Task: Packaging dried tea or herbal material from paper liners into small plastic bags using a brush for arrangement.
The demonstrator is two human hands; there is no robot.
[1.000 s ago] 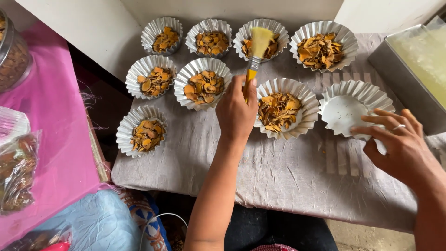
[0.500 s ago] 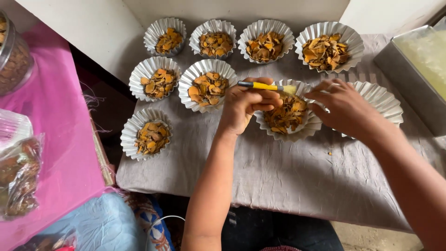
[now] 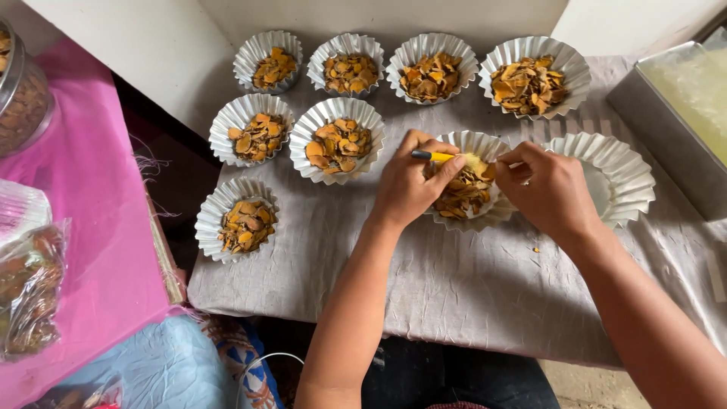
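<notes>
Eight fluted cups hold orange chips; the ninth cup (image 3: pixel 606 170) at the right looks empty. The left hand (image 3: pixel 409 185) pinches a yellow brush (image 3: pixel 443 157) over the cup being filled (image 3: pixel 469 185); the right hand (image 3: pixel 549 189), fingers pressed together, touches the bristles.

Under the left hand (image 3: pixel 409 185) and right hand (image 3: pixel 549 189) lies a matt, creased grey cloth (image 3: pixel 469 288). The fluted cups (image 3: pixel 337 113) beyond the left hand look like shiny, thin metal, holding dry, rough orange chips (image 3: pixel 341 144). Right of the right hand stands a dull metal tray (image 3: pixel 659 121).
</notes>
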